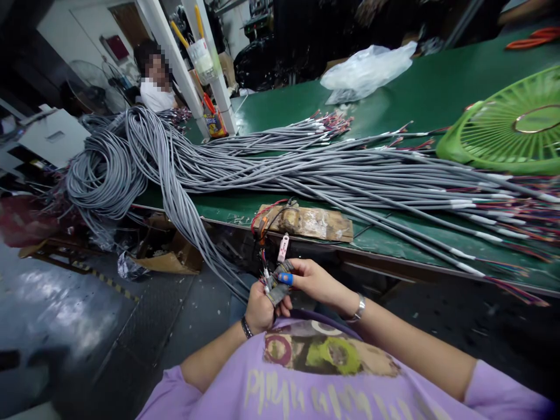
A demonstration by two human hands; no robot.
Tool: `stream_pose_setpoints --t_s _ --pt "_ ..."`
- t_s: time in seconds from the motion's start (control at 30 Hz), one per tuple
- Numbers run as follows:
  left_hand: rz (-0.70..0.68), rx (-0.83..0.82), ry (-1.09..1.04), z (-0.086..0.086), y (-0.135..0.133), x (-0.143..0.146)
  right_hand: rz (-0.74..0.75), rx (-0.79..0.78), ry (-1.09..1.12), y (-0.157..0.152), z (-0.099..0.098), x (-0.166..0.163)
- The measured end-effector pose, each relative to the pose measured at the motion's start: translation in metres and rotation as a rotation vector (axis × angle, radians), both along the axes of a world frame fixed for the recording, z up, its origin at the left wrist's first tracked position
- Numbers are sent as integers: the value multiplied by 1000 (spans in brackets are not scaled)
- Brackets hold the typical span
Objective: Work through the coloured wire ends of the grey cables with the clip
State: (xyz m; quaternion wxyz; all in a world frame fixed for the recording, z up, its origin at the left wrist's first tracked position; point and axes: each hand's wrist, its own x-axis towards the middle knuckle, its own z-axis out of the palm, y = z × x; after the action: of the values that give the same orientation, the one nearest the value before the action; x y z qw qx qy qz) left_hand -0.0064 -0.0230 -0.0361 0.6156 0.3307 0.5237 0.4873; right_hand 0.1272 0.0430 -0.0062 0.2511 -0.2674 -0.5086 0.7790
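Observation:
My left hand (259, 307) is closed around a grey cable whose white-sleeved end with thin coloured wires (264, 270) sticks up above the fingers. Close against it, my right hand (311, 281) is closed in a pinch; what lies between its fingertips is hidden. Blue tape (286, 278) wraps my right thumb, and grey wrapping covers some fingers. Just beyond the hands, a pink-and-white tag-like piece (283, 248) hangs by the table edge. A taped wooden block (315, 223) with red and black leads lies on the edge.
Long grey cables (262, 169) with stripped coloured ends cover much of the green table (441, 76); some loop off its left side. A green fan (511, 125) stands at right, a plastic bag (367, 70) at the back. A person (157, 87) sits beyond the posts. A cardboard box (170, 251) is below.

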Motion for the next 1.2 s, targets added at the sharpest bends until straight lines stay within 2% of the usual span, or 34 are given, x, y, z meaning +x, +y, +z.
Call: stream_pose_setpoints --t_s 0.13,0.4,0.63,0.9,1.07,1.13,1.2 --pt "24 3 -3 0 0 0 -86 44 -35 -3 -1 -1" --pt "98 5 -4 0 1 0 -202 19 -108 -1 -1 -2" --pt "160 39 -29 3 2 0 -43 -106 80 -7 7 -4" --pt "228 69 -90 14 4 3 -221 -46 -23 -1 -5 5" --pt "258 59 -124 28 3 4 -363 -249 83 8 -9 5" --pt "236 49 -139 34 5 5 -318 -324 121 15 -8 3" --pt "211 47 -150 38 8 6 -227 -326 150 22 -5 -1"
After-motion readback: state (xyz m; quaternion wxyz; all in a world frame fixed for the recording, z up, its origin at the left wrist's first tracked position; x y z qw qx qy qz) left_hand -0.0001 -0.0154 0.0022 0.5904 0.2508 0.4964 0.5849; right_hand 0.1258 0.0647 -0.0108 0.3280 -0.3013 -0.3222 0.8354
